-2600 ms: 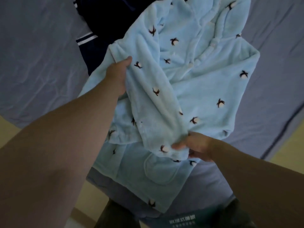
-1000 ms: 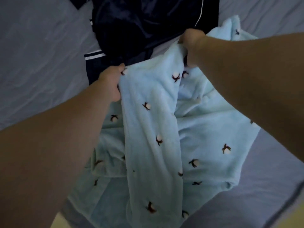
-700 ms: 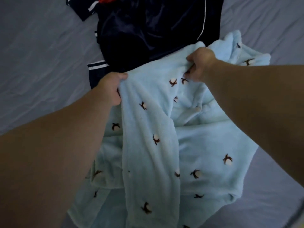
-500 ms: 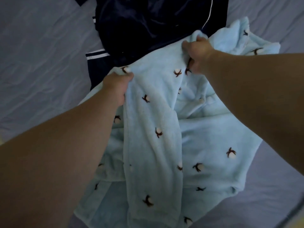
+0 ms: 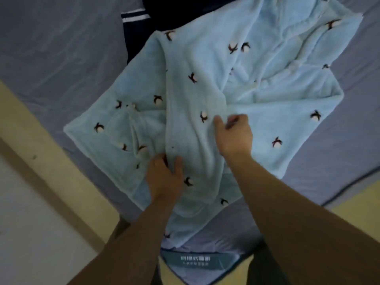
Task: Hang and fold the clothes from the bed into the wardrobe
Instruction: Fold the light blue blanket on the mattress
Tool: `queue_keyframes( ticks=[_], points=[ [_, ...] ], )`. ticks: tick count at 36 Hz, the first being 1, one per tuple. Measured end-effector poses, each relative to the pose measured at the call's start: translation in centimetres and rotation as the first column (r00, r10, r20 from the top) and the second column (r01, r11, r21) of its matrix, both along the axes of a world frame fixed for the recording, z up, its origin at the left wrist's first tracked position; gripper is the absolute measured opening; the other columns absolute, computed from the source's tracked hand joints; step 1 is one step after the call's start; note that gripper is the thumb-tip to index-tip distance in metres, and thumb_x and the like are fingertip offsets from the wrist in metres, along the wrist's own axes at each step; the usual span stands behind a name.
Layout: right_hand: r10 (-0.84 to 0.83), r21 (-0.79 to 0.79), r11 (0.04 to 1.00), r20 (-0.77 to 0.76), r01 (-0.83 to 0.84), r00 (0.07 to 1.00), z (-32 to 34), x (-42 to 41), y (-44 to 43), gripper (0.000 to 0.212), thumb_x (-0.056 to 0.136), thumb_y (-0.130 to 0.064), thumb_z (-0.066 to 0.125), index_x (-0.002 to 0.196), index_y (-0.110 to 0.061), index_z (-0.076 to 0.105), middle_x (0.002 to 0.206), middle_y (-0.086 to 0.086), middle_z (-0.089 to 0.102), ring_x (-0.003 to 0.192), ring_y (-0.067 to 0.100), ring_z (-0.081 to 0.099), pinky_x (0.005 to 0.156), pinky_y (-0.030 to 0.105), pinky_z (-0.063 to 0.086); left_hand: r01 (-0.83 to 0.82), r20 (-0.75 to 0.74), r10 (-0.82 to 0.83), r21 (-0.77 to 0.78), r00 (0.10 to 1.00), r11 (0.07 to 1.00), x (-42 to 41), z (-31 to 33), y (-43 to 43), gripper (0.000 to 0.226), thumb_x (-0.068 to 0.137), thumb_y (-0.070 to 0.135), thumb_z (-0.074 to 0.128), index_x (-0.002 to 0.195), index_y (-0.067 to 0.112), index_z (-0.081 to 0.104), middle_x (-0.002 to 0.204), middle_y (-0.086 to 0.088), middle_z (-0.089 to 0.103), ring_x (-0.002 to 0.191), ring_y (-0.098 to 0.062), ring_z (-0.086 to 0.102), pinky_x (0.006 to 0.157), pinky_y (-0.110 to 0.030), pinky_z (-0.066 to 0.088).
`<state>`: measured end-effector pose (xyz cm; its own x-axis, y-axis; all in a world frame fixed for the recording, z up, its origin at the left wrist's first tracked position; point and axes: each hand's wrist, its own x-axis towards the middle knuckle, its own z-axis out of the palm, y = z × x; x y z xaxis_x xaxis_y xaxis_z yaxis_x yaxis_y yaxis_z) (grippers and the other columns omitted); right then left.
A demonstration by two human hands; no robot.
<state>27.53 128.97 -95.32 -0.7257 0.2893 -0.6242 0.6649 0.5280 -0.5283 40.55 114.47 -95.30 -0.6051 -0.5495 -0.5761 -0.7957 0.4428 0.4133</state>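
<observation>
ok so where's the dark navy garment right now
Head view: the navy garment lies at the top edge, left of centre, on the bed sheet, partly under the light blue robe.

Left hand (image 5: 164, 178) and right hand (image 5: 235, 138), both bare; forearms (image 5: 287, 214) uncovered, widening toward the lower frame edge.

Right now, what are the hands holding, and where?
Both hold the robe: left hand pinches the folded sleeve's left edge, right hand its right edge.
</observation>
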Motion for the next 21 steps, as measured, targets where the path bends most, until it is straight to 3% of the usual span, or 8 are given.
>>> queue_keyframes(
  ticks=[3,5,9,12,17,21],
  points=[
    [0.079,-0.002,0.997,0.212,-0.08,0.974,0.1,5.9,0.2,0.054,0.086,-0.053,0.065,0.122,-0.015,0.051,0.109,0.005,0.062,0.107,0.03,0.06,0.081,0.032,0.043,0.04,0.119,-0.062,0.177,0.991,0.983,2.9,0.2,0.4,0.041,0.098,0.051,0.051,0.091,0.012,0.06,0.083,-0.004,0.064,0.08,-0.026,0.064,0.068,-0.039,0.052],
    [0.131,-0.018,0.991,0.295,-0.132,0.946,0.1,8.6,0.4,0.052,0.089,-0.045,0.063,0.127,-0.012,0.049,0.113,0.01,0.063,0.111,0.034,0.059,0.085,0.036,0.046,0.056,0.165,-0.092,0.207,0.982,0.977,3.6,0.2,0.3,0.038,0.1,0.046,0.049,0.086,0.012,0.056,0.076,-0.003,0.06,0.076,-0.029,0.062,0.061,-0.035,0.046],
    [0.222,-0.096,0.975,0.382,-0.2,0.897,-0.1,11.7,0.5,0.044,0.095,-0.038,0.06,0.125,-0.007,0.056,0.121,0.016,0.065,0.116,0.037,0.058,0.093,0.038,0.045,0.073,0.15,-0.097,0.163,0.984,0.984,4.2,0.6,-1.2,0.038,0.103,0.046,0.043,0.105,0.01,0.056,0.092,-0.006,0.065,0.081,-0.026,0.061,0.07,-0.042,0.052],
    [0.256,-0.123,0.967,0.421,-0.225,0.87,-0.3,12.8,0.4,0.045,0.095,-0.04,0.059,0.127,-0.008,0.058,0.123,0.015,0.065,0.117,0.036,0.058,0.094,0.037,0.045,0.116,0.187,-0.147,0.171,0.971,0.979,4.7,0.7,-1.9,0.037,0.103,0.047,0.044,0.111,0.012,0.055,0.101,-0.009,0.066,0.088,-0.028,0.062,0.072,-0.039,0.05],
    [0.269,-0.123,0.963,0.475,-0.239,0.838,-0.6,12.7,0.1,0.048,0.093,-0.032,0.06,0.134,-0.008,0.05,0.131,0.017,0.059,0.123,0.038,0.054,0.099,0.04,0.044,0.211,0.319,-0.274,0.218,0.907,0.953,4.5,-0.2,-2.3,0.047,0.102,0.048,0.046,0.126,0.009,0.053,0.126,-0.015,0.062,0.113,-0.032,0.059,0.086,-0.034,0.045],
    [0.276,-0.08,0.957,0.536,-0.278,0.798,-0.1,11.7,0.4,0.054,0.084,-0.042,0.063,0.127,-0.011,0.051,0.128,0.014,0.059,0.119,0.035,0.055,0.097,0.039,0.046,0.405,0.408,-0.418,0.124,0.811,0.906,2.5,-0.1,-2.6,0.057,0.096,0.056,0.046,0.137,0.016,0.049,0.135,-0.01,0.057,0.116,-0.029,0.057,0.093,-0.038,0.049]
  ],
)
